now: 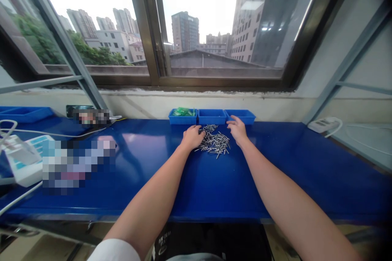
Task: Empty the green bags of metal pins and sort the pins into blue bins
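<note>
A loose pile of small silver metal pins or screws [218,143] lies on the blue tabletop; their exact kind is too small to make out. My left hand [192,136] rests palm down at the pile's left edge, its fingers reaching over the pieces and partly out of sight. To the right of the pile, my right hand [237,129] is held with fingers apart, in front of the right blue bin [246,117]. Nothing shows between its fingers. Behind the pile stand the middle blue bin [212,117] and the left blue bin [183,120], which contains green pieces [183,111].
The blue table [147,179] runs below a window. At its left are a white device [24,159], cables, a phone-like screen [79,110] and another blue tray [27,114]. A white power strip [325,124] lies at the right. Grey metal posts [352,61] flank the table.
</note>
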`<state>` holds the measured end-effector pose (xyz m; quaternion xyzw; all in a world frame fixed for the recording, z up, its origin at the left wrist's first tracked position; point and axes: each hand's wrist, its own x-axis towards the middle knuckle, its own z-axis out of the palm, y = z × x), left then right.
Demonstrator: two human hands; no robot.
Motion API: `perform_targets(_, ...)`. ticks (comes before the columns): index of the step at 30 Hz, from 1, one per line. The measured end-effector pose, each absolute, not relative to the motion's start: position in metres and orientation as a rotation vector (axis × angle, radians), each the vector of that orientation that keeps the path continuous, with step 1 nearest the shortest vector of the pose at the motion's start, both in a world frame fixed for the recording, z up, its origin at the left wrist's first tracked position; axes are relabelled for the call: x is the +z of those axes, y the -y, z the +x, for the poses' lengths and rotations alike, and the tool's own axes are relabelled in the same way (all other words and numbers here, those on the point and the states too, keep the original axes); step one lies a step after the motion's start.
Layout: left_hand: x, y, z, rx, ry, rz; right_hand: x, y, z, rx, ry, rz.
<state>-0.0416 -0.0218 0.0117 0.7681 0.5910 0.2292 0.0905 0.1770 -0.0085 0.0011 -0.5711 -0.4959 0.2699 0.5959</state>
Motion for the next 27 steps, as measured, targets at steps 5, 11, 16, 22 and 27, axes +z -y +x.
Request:
perform_targets(5, 0.008, 0.020, -0.042, 0.642, -1.685, 2.334, 0.001, 0.017, 0.162, 0.351, 1.607, -1.480)
perform_targets(11, 0.006, 0.023, -0.040, 0.463, -1.645, 2.426, -0.002, 0.022, 0.145, 0.163, 1.907, -1.632)
perform_targets(16, 0.009, 0.026, -0.038, 0.417, -1.600, 2.506, -0.005, 0.019, 0.144, 0.148, 2.026, -1.578)
perform_targets(22, 0.007, 0.024, -0.037, 0.446, -1.585, 2.526, -0.001, 0.022, 0.143, 0.147, 2.037, -1.592)
perform_targets(27, 0.006, 0.023, -0.038, 0.482, -1.567, 2.514, 0.001, 0.025, 0.142, 0.169, 2.038, -1.603)
